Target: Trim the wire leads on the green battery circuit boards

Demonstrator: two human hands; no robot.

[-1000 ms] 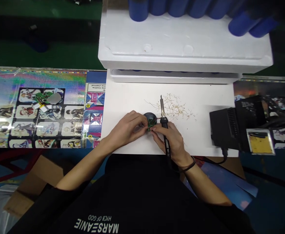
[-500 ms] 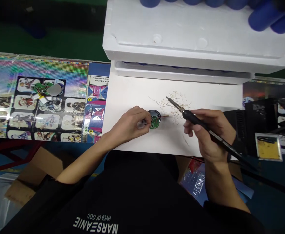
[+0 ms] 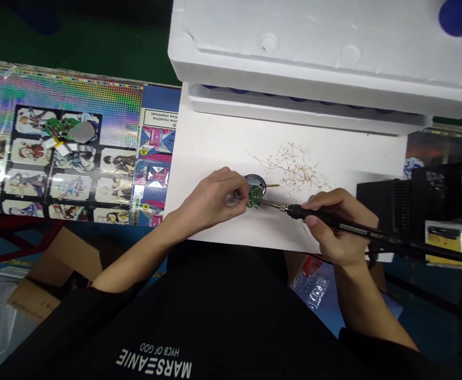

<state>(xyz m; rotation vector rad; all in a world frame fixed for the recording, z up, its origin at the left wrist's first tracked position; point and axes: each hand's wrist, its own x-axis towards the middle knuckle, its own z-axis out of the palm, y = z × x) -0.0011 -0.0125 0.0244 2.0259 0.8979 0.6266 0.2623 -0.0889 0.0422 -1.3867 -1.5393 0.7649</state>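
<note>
My left hand (image 3: pixel 223 196) pinches a small green circuit board (image 3: pixel 255 196) at its left edge. The board lies over a round dark-rimmed housing (image 3: pixel 258 179) on the white tabletop, and a short thin lead sticks out to its right. In my right hand (image 3: pixel 339 224) is a black soldering iron (image 3: pixel 314 214), its fingers wrapped round the handle. The iron's metal tip points left and reaches the board's right edge; whether it touches cannot be made out. Thin loose wires (image 3: pixel 272 162) lie behind the housing.
Pale crumbs (image 3: pixel 300 169) are scattered over the white tabletop (image 3: pixel 211 142). White foam trays (image 3: pixel 294 58) with blue cylinders stand at the back. To the right are a black box-shaped device (image 3: pixel 401 203) and a yellow sponge tray (image 3: pixel 446 245). More green boards (image 3: pixel 63 127) lie on printed sheets at left.
My right hand has turned the soldering iron and brought its tip down from above the crumbs to the circuit board's right edge. My left hand keeps its pinch on the board.
</note>
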